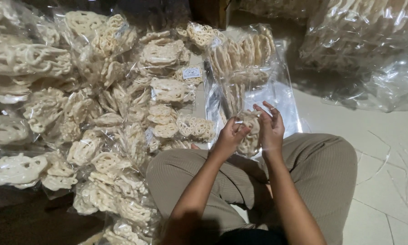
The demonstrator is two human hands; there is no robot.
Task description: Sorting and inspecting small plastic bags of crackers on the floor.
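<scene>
The left hand and right hand meet over the lap, both closed in a grip on a small stack of crackers held between them. The left grip pinches the stack's near-left edge; the right cups its far-right side, fingers half spread. The stack's long axis runs away from the person, toward the open bag lying just beyond both grips, equally near each.

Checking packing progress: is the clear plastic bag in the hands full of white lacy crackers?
Partly full: clear plastic bag shows crackers at its far end, both hands holding more.
</scene>
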